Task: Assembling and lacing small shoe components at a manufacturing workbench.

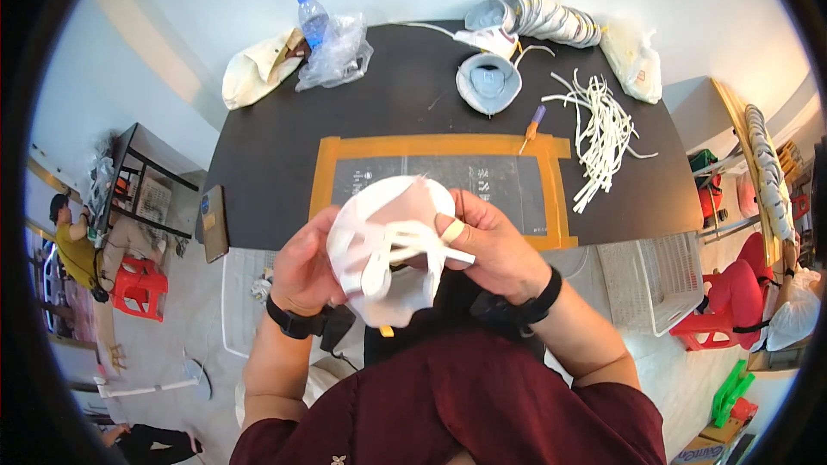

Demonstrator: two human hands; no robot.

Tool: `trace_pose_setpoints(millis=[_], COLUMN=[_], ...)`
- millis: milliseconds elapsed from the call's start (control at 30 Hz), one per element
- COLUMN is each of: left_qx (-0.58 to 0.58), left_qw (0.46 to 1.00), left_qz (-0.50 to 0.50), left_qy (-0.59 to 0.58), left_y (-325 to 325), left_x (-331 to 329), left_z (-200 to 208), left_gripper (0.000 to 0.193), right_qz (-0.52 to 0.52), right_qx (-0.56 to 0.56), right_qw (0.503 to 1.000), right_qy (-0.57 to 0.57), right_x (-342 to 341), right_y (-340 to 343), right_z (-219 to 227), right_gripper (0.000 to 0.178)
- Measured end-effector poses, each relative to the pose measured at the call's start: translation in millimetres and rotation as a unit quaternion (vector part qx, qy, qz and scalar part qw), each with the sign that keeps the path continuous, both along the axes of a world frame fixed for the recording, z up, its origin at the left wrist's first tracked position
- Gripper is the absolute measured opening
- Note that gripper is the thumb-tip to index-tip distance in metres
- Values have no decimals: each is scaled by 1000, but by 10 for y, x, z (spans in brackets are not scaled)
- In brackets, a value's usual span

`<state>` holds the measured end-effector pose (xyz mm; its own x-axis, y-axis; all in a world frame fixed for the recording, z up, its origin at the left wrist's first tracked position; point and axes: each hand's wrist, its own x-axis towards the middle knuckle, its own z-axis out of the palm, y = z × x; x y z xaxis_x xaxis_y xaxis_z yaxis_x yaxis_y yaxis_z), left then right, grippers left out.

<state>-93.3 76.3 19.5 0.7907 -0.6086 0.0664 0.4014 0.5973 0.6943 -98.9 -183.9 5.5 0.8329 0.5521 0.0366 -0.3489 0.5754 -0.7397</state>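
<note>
Over the table's near edge I hold a white item that looks like a shoe upper point(351, 228), with white laces point(401, 237) crossing its opening. My left hand point(303, 260) is closed round its left side. On the other side, my right hand point(501, 250) grips its edge near a lace end that sticks out to the right; its thumb wears a pale yellow cover. A small yellow tab point(387, 331) hangs below the piece. The fingers behind it are partly hidden.
On the dark table point(267, 146) are a taped panel point(327, 172), an orange-and-purple handled tool point(534, 125), loose white laces point(599, 138), a grey upper point(488, 86), stacked uppers point(551, 19), a bottle point(312, 17) and a phone point(214, 222). White crates point(655, 280) flank me below.
</note>
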Motion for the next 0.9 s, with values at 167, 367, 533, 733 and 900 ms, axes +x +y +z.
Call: trace_pose_setpoints(millis=[167,367,533,733,900], left_qx=[-88,87,-25,-121,-104], left_qw=[983,904,946,975,984], left_qz=[152,379,307,186,146], left_qy=[-57,-179,-97,25,16], left_y=[-398,-971,-808,-666,-713], left_x=[-105,-167,-44,-21,-55], left_z=[-166,-236,-132,-305,-301], left_gripper=[71,45,61,59,68], right_qz=[-157,-259,-235,-384,-333], right_qx=[148,102,-87,-375,-430], right_qw=[962,941,968,741,707], right_qy=[170,194,-14,-404,-453], right_x=[-29,-80,-103,-105,-45], right_y=[377,690,516,97,94], right_z=[197,507,195,203,431], right_gripper=[15,19,23,23,29])
